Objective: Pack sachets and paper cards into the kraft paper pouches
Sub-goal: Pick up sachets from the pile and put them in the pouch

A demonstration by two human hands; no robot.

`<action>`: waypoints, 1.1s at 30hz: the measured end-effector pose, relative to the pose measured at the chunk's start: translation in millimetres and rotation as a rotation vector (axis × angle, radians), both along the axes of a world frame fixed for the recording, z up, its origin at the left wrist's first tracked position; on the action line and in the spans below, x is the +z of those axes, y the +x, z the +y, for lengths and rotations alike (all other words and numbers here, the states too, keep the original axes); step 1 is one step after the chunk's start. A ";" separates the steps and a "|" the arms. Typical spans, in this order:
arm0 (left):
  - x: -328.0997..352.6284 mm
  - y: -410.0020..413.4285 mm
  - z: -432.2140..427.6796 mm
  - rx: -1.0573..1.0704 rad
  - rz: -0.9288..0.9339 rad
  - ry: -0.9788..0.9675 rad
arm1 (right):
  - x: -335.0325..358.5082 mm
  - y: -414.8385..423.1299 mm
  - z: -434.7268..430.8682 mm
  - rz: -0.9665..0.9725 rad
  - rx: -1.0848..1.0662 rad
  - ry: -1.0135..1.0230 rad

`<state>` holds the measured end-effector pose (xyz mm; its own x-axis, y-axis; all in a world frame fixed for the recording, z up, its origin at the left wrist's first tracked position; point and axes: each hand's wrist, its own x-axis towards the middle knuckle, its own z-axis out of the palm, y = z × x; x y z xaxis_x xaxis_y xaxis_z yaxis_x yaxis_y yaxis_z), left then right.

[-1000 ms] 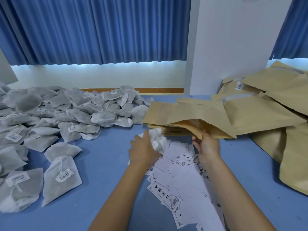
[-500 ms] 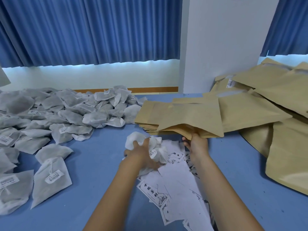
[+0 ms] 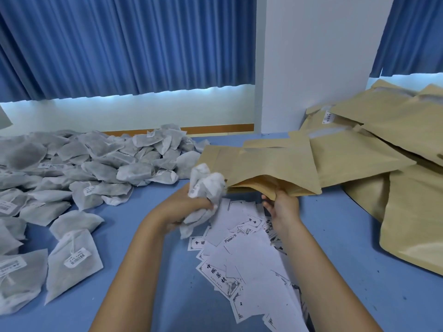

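My left hand (image 3: 189, 204) grips a crumpled bunch of white sachets (image 3: 206, 185), held just left of the open mouth of a kraft paper pouch (image 3: 268, 164). My right hand (image 3: 282, 207) pinches the pouch's lower lip and holds the mouth open; the pouch lies on top of a stack of flat pouches. Below both hands, printed white paper cards (image 3: 244, 257) lie scattered on the blue table (image 3: 134, 212).
A large heap of grey-white sachets (image 3: 79, 168) covers the table's left side. More kraft pouches (image 3: 393, 144) are piled at the right, against a white pillar (image 3: 314, 63). Blue curtains hang behind.
My left hand has lifted the bunch of sachets up and right, close to the pouch mouth. My right hand has kept its hold on the pouch's lip.
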<state>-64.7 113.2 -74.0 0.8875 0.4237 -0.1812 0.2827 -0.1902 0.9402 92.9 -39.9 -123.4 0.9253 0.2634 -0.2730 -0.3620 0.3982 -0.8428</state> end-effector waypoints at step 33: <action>-25.3 48.3 -48.3 -0.116 -0.380 0.835 | 8.1 -5.5 3.0 -0.166 0.009 -0.254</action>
<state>-16.4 65.0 -99.3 0.8698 0.1909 0.4550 -0.0793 -0.8561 0.5107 87.4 -36.9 -115.4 0.9607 0.2143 -0.1764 -0.2135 0.1644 -0.9630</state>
